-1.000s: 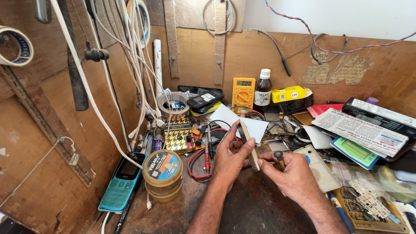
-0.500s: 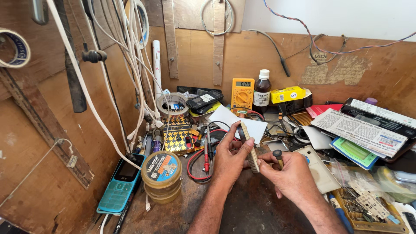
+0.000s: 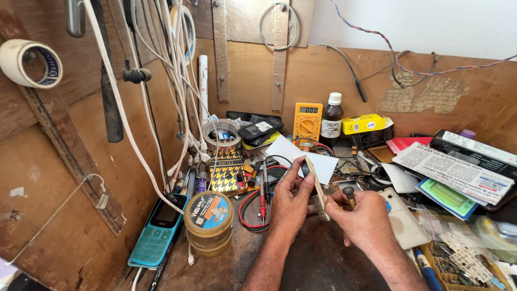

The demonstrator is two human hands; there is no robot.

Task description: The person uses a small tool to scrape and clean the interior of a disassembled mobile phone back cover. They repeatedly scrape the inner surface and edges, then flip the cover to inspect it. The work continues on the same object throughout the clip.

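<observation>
low in the middle of the frame both hands meet over a cluttered wooden bench point(image 3: 318, 264). the left hand point(image 3: 291, 202) is closed narrowly on a thin pale strip point(image 3: 318, 189), thumb and fingers pinching its upper part, so the strip stands tilted, its top leaning toward the upper left and its lower end down between the two hands. the right hand point(image 3: 366, 221) is curled shut around a small dark-tipped tool point(image 3: 349, 193), whose rounded black end pokes up just above the knuckles, just right of the strip; the fingertips of this hand touch the strip's lower end.

left of the hands, in the lower left part of the frame, a round clear tub with a printed lid point(image 3: 208, 222) stands near a turquoise push-button phone point(image 3: 160, 230) lying flat. between the tub and the left hand lie red and black probe leads point(image 3: 262, 202). behind the hands, at centre, a white card point(image 3: 301, 156) rests at an angle, and further up stand a yellow multimeter point(image 3: 307, 122) and a dark brown bottle with a white cap point(image 3: 331, 117), side by side, with a yellow box point(image 3: 365, 124) just to their right. a roll of grey tape point(image 3: 221, 134) sits at centre left under hanging white cables point(image 3: 177, 86). at the upper left a roll of pale tape point(image 3: 31, 63) hangs on the plywood wall. at the right edge a folded newspaper point(image 3: 455, 171) lies over dark and green boxes.
</observation>
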